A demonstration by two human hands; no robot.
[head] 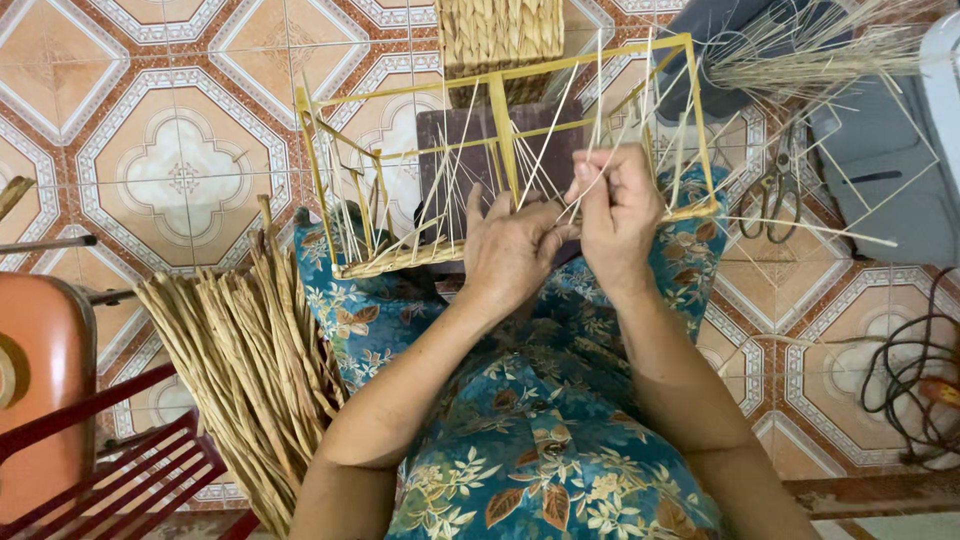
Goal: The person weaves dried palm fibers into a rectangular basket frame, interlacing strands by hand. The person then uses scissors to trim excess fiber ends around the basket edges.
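While both hands, the left hand (510, 250) and right hand (615, 215), pinch thin straw strands (560, 150) together at mid-frame against the yellow frame (505, 140) on the lap, steady tension looks key.

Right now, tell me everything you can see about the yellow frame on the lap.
The frame is a box-shaped skeleton of thin yellow rods, metal by the look of it, with an upright bar in the middle. It rests tilted on the person's lap, its open top toward the tiled floor. Pale stiff strands fan up from a woven strip along its near lower edge. The left hand and right hand meet at that edge, pinching strands. A woven basket stands behind it.
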